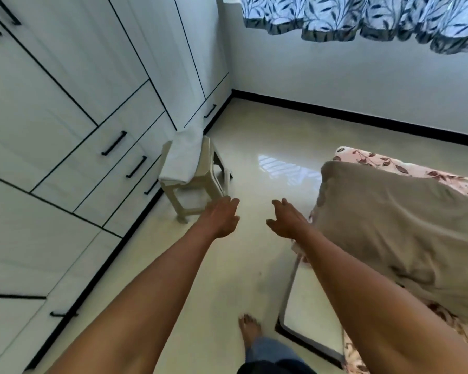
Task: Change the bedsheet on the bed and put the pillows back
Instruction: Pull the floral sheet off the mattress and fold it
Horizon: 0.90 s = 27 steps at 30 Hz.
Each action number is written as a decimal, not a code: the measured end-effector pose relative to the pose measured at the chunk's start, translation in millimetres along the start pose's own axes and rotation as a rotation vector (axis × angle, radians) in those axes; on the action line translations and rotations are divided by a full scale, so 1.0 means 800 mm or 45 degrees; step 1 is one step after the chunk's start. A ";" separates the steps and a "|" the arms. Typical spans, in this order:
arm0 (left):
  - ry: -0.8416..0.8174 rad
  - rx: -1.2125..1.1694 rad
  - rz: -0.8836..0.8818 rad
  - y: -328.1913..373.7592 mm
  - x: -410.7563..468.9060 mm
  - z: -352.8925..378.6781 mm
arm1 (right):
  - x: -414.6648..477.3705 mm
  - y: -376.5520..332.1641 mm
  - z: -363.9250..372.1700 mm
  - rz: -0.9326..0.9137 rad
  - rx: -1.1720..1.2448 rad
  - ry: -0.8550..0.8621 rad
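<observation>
Fetching stage, seemingly: left hand (pixel 222 218) and right hand (pixel 287 224) outstretched, fingers (pixel 231 203) slack and empty, toward folded white sheet (pixel 181 160) on plastic stool (pixel 200 182). Next: grasp it, carry to bed (pixel 373 159).

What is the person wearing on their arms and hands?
Nothing. The left hand and right hand wear no gloves, and no watch or bangle shows. The left arm and right arm are bare, with no sleeves in view.

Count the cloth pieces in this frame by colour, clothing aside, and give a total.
White, folded cloth on the stool: 1
Taupe, bedding: 1
Pink floral, bedsheet: 1
Blue leaf-print, curtain: 1
Total: 4
</observation>
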<state>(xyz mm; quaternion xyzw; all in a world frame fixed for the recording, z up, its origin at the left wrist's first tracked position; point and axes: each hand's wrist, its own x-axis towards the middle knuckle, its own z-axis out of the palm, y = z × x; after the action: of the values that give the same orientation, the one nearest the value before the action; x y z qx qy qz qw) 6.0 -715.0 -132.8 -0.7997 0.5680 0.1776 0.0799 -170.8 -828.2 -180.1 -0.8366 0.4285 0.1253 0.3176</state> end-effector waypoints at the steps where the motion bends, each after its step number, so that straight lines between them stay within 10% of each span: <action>1: -0.001 0.005 0.021 -0.012 0.023 -0.010 | 0.016 -0.006 -0.008 -0.001 -0.002 0.009; 12: -0.021 0.175 0.376 -0.031 0.304 -0.141 | 0.157 0.039 -0.138 0.365 0.038 0.164; 27: -0.238 0.402 1.108 0.271 0.587 -0.172 | 0.203 0.230 -0.249 0.941 0.400 0.303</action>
<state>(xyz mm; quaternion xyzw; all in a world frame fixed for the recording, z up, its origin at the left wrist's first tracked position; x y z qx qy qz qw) -33.3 -1247.8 -166.0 -0.4460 0.8607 0.1774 0.1694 -232.0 -1138.3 -183.5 -0.5766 0.7474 0.0664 0.3232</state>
